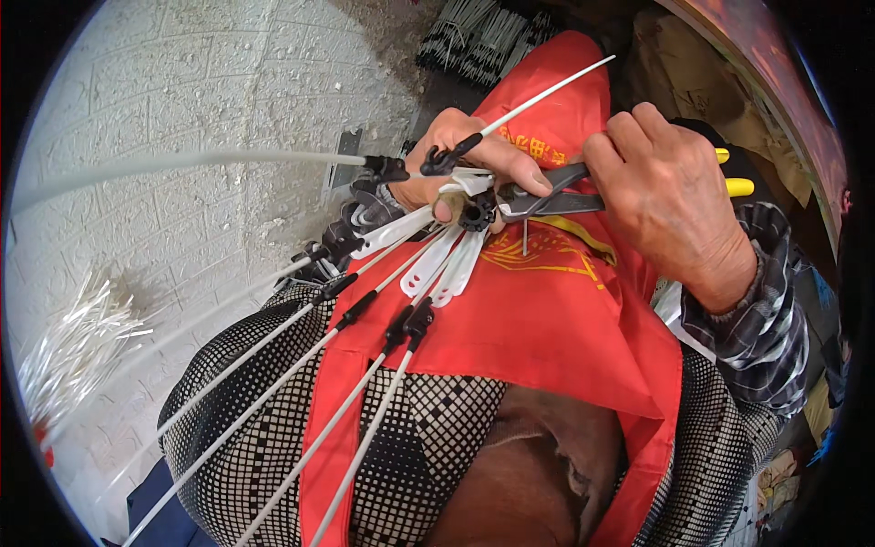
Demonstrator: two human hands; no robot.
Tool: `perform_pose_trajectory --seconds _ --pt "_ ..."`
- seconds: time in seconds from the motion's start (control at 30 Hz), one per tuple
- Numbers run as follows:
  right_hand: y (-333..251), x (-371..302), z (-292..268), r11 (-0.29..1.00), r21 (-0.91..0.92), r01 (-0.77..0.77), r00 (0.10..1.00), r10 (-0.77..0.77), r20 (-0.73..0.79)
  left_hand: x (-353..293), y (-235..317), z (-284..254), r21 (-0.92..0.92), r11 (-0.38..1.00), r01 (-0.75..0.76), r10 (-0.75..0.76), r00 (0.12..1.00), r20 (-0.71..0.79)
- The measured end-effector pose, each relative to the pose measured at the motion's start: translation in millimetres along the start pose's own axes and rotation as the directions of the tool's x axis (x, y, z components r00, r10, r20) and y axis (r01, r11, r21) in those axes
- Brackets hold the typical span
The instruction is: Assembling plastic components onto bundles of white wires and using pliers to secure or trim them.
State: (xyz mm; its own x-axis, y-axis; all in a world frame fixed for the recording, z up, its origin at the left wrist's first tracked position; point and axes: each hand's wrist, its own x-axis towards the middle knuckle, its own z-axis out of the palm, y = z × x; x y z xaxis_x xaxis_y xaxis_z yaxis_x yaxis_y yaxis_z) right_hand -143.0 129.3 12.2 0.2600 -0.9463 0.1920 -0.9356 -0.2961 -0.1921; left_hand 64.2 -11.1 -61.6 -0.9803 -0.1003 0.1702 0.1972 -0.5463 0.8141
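Observation:
My left hand (469, 146) is closed around the middle of an umbrella frame, its thumb stretched toward the pliers. At the centre sits a small black notched hub (477, 216), with white flat stretchers (428, 269) fanned about it. Long white ribs (301, 365) with black joints run out toward the lower left, and another rib (547, 95) points to the upper right. Gripped in my right hand (665, 201) are pliers (556, 203) with dark jaws and yellow handle ends. Their jaws meet the frame beside the hub, where a thin metal wire (525, 239) hangs down.
A red apron (538, 328) with yellow print covers my lap. Bundled white rods with black ends (483, 36) lie at the far side. A bunch of thin white strips (82, 342) stands at the left, near a rough white wall (210, 100). Brown paper or cloth (720, 82) lies far right.

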Motion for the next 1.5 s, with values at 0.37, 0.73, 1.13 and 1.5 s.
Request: perform_pose_trajectory --seconds 0.37,0.73,1.13,1.5 --pt "-10.4 1.5 10.8 0.997 -0.079 0.020 0.994 -0.028 -0.102 -0.3 -7.1 -18.6 -0.042 0.995 -0.091 0.098 0.972 0.212" --pt "-33.5 6.8 -29.8 0.930 -0.363 -0.052 0.994 0.082 0.068 -7.4 -10.3 -13.5 -0.143 0.989 -0.037 0.049 0.995 0.081" --pt "-33.0 4.8 -7.4 0.951 -0.261 -0.164 0.986 0.169 -0.003 -19.6 -20.2 -43.8 -0.281 0.959 0.038 0.015 0.983 0.185" --pt "-32.8 14.4 -27.6 0.918 -0.390 -0.068 0.997 0.075 0.001 -5.5 -12.0 -34.3 -0.238 0.966 -0.100 0.154 0.964 0.218"
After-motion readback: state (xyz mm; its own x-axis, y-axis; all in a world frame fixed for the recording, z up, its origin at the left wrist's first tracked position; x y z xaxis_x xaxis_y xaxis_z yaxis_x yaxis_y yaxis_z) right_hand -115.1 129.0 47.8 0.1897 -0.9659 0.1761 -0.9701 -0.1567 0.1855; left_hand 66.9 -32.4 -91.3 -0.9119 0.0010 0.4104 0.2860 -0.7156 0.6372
